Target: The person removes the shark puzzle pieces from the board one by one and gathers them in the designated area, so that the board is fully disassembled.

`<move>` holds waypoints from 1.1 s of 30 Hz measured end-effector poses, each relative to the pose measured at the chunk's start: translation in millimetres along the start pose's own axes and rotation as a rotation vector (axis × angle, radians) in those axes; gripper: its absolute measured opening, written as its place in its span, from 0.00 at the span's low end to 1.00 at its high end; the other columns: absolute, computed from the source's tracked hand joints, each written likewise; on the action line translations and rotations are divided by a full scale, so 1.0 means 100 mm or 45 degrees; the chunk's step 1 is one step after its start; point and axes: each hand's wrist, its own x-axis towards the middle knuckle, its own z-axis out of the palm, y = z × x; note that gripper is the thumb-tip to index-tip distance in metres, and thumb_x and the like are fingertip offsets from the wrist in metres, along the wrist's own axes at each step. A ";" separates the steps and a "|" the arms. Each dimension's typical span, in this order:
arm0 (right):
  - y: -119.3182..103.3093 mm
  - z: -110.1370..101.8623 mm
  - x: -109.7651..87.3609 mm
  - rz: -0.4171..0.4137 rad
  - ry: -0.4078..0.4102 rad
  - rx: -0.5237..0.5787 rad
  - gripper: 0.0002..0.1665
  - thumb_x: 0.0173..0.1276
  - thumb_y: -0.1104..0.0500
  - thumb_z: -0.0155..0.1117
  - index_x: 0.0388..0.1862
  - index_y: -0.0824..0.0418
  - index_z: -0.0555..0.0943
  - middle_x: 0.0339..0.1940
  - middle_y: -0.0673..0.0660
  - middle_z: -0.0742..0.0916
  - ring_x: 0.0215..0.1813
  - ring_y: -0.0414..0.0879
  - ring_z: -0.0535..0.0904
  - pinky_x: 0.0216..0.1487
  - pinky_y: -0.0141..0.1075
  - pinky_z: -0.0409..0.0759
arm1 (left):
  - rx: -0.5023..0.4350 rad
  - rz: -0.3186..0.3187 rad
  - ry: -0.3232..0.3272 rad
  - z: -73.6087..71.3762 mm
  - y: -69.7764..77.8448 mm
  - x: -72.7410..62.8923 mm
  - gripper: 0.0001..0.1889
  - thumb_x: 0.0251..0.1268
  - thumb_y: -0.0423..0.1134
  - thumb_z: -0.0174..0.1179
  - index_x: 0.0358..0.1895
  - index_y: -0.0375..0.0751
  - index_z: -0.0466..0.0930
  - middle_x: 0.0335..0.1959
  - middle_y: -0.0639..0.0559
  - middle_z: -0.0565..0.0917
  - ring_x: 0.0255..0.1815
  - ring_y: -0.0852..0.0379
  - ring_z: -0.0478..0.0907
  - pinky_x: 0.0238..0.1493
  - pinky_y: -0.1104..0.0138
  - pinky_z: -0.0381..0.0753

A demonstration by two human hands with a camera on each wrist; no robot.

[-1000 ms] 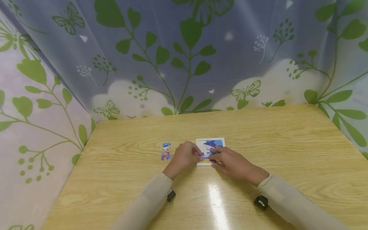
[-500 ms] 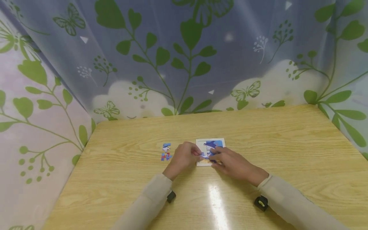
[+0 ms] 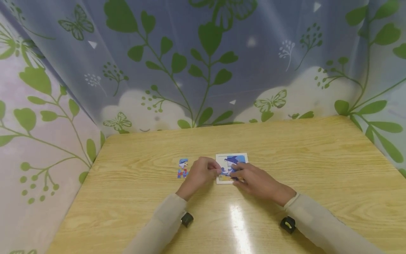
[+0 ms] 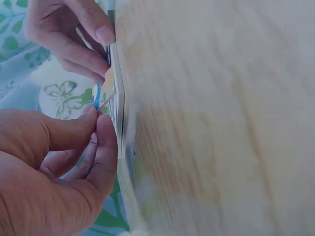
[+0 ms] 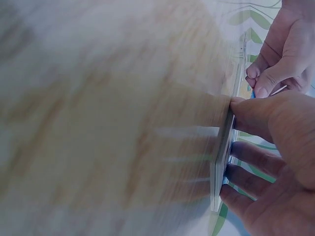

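Observation:
In the head view, a white-framed jigsaw puzzle point(image 3: 236, 158) lies on the table, its right part filled with a blue sea picture and its upper left showing the pale base. My left hand point(image 3: 203, 173) is at the frame's left side. Between thumb and index finger it pinches a small puzzle piece point(image 4: 97, 93), blue in the left wrist view and tilted over the board. My right hand point(image 3: 253, 177) rests on the puzzle's right part. Its fingertips point(image 5: 235, 147) press on the picture, with the thumb at the near edge.
Left of my left hand, loose puzzle pieces point(image 3: 183, 173) in blue, white and red lie on the wooden table point(image 3: 142, 201). A patterned curtain point(image 3: 177, 88) hangs behind the table. Each sleeve carries a black wrist device point(image 3: 288, 224).
My left hand has shifted slightly left with its pinched piece, uncovering more of the puzzle's lower left. The right hand stays in place on the board.

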 end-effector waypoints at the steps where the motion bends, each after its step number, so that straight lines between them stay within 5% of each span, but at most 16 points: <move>1: 0.00 0.00 0.00 0.000 0.002 -0.005 0.15 0.71 0.62 0.68 0.53 0.68 0.86 0.61 0.70 0.82 0.64 0.65 0.77 0.62 0.54 0.77 | -0.010 -0.004 0.003 -0.01 0.00 0.00 0.02 0.65 0.31 0.68 0.34 0.38 0.87 0.28 0.52 0.85 0.29 0.58 0.79 0.33 0.67 0.79; 14: 0.00 -0.01 0.00 0.050 -0.032 0.015 0.16 0.71 0.61 0.68 0.54 0.68 0.85 0.64 0.70 0.81 0.67 0.66 0.74 0.65 0.55 0.74 | -0.110 -0.043 0.008 -0.27 -0.05 -0.15 0.02 0.68 0.32 0.66 0.36 0.38 0.87 0.30 0.50 0.86 0.32 0.56 0.82 0.33 0.65 0.81; 33: 0.01 0.01 0.00 -0.024 -0.003 0.007 0.15 0.71 0.62 0.68 0.52 0.68 0.86 0.61 0.70 0.82 0.66 0.68 0.75 0.63 0.56 0.76 | -0.092 -0.113 0.113 -0.75 -0.49 -0.47 0.02 0.67 0.30 0.66 0.35 0.38 0.87 0.28 0.50 0.86 0.30 0.54 0.82 0.32 0.65 0.80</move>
